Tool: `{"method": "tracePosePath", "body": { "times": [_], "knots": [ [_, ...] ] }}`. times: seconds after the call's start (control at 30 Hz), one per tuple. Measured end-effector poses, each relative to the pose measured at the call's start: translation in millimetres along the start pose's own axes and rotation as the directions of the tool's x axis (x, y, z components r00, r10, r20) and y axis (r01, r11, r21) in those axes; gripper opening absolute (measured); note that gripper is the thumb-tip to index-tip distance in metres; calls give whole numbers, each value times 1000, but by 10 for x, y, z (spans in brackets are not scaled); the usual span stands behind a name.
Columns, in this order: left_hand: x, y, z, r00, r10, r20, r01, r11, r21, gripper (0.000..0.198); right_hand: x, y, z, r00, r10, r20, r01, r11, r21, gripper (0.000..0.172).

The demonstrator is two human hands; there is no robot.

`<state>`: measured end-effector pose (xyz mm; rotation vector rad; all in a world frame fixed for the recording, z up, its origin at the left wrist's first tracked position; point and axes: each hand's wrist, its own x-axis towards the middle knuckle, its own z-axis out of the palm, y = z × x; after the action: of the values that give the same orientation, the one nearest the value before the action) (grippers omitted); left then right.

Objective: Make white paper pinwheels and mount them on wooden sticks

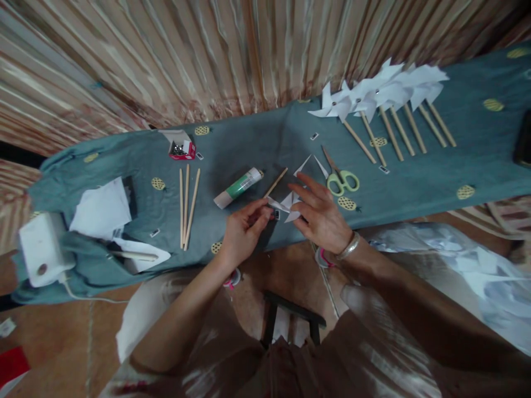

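Between my two hands is a white paper pinwheel (291, 213) with cut, pointed blades. My left hand (246, 229) is closed, thumb and fingertips pinching the pinwheel's left tip. My right hand (321, 214) grips its right side between thumb and fingers, the other fingers stretched over the paper. A thin wooden stick (277, 181) lies just past my left fingertips; whether it touches the paper I cannot tell. Beyond my left hand lies a glue stick (238, 188) with a green and white label. Scissors (341, 177) with light green handles lie open beside my right hand.
Several finished pinwheels (377, 94) on sticks lie at the back right. To the left are three wooden sticks (186, 207), a small red box (182, 148) of metal pins, stacked white paper (102, 207) and a white corded device (45, 249). A green cloth (282, 132) covers the table.
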<state>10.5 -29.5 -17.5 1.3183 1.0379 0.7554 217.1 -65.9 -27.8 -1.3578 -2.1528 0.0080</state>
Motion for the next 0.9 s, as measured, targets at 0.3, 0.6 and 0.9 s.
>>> {"method": "tracePosePath", "body": {
  "times": [0.3, 0.6, 0.9],
  "knots": [
    [-49, 138, 201, 951, -279, 135, 301, 722, -623, 36, 48, -100, -56, 993, 109, -46, -108, 994, 34, 13],
    [-25, 210, 240, 964, -247, 94, 247, 716, -653, 29, 97, -256, -71, 996, -46, -83, 40, 997, -67, 17],
    [28, 270, 197, 977, -208, -53, 127, 759, -638, 34, 130, -452, -75, 998, -9, -59, 9, 1000, -7, 47]
  ]
}}
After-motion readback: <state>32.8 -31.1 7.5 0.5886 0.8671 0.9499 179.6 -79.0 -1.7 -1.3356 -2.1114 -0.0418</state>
